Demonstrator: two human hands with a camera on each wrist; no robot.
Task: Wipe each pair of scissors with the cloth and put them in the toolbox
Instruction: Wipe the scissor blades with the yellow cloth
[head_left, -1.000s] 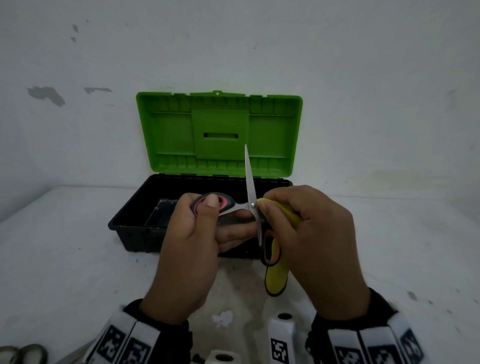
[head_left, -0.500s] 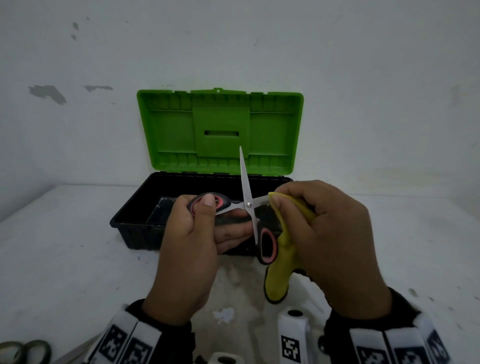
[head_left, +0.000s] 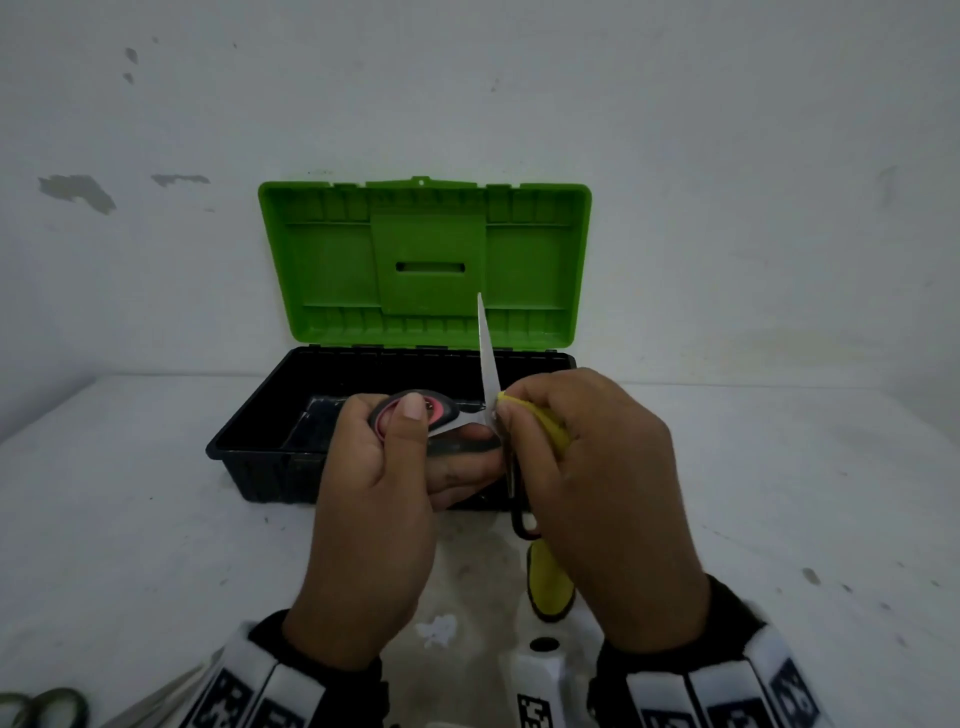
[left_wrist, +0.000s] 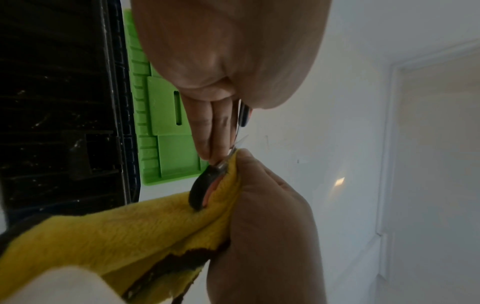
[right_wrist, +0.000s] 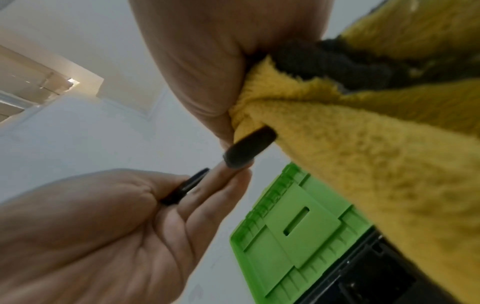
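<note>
**Cloth pinched at the pivot of the open scissors**

The left hand grips one handle loop of the scissors, thumb pressed over the black-and-pink ring and fingers curled beneath it. The right hand pinches the yellow cloth between thumb and fingers against the metal just beside the pivot. The scissors are spread wide: one blade stands nearly upright, its tip in front of the green lid, while the other handle loop hangs down behind the right hand's fingers. The rest of the cloth drops below the right palm, its dark edging showing in both wrist views.

Both hands are held above the table, just in front of the toolbox, whose black tub stands open with the lid upright against the wall. Another pair lies at the table's near left edge, only partly in view.
</note>
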